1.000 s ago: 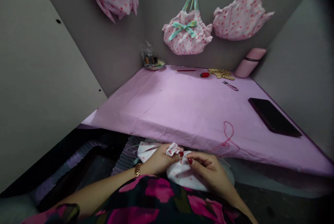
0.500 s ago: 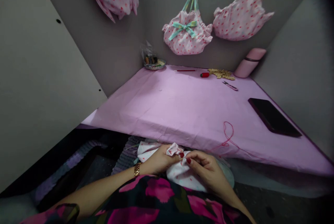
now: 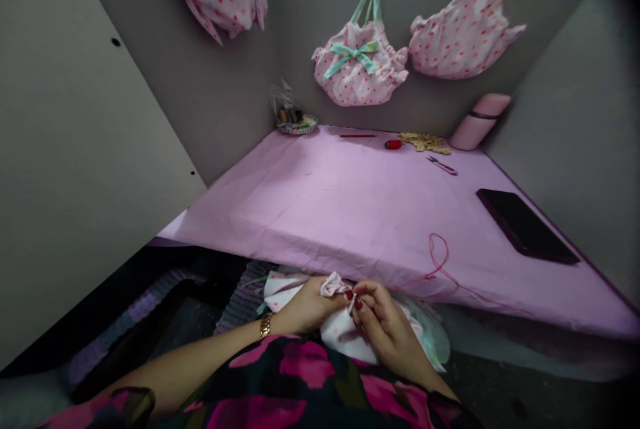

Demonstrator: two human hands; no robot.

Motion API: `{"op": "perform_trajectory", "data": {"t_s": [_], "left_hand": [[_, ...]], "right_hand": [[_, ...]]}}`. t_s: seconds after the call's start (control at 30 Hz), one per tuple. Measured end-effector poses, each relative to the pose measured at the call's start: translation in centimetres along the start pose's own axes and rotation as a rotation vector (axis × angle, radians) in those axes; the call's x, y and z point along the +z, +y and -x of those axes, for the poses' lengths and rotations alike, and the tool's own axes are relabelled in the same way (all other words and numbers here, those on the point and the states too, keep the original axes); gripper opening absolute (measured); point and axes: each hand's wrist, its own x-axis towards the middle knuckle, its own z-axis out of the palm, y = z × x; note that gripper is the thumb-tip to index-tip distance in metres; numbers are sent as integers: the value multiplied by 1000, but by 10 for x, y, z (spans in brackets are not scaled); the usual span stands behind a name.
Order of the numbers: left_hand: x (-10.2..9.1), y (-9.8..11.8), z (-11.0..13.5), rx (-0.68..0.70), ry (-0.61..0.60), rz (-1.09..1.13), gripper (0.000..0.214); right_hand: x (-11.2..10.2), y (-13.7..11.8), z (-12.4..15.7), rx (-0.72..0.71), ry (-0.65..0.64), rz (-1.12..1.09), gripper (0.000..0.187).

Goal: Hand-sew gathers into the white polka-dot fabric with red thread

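Fingers (image 3: pixel 350 297) of both hands pinch gathered spotted cloth (image 3: pixel 340 332) — red thread (image 3: pixel 440 262) just beyond on surface (image 3: pixel 350 202); stitching seems midway, cloth not yet pouch-shaped.

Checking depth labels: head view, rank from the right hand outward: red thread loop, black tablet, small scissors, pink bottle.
From the right hand, head view:
1. Red thread loop, near table edge, just right of the hand.
2. Black tablet, right side, mid-table.
3. Small scissors, farther back, right of centre.
4. Pink bottle, lying at the back wall, right.

Open tabletop (image 3: pixel 350 202) ahead; phone (image 3: pixel 525 226), thread (image 3: pixel 440 262) rightward.
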Motion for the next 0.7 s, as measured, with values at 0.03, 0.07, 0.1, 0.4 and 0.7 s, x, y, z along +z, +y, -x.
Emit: {"op": "perform_trajectory", "data": {"t_s": [0.03,0.07,0.1,0.4,0.7], "left_hand": [[0,-1,0,3,-1,20,27],[1,-2,-1,8,2,39,27],[1,-2,-1,13,9,52,27],[1,-2,-2,8,44,-21,30],[1,-1,-2,-30,39,-46,18]], "right_hand": [[0,0,0,-6,-3,11,19],[-1,-1,0,-12,11,37,21],[-2,-3,-1,-24,42,81,22],[-4,-10,-8,-293,206,258,15],[-28,-27,-4,-35,461,-564,15]]}}
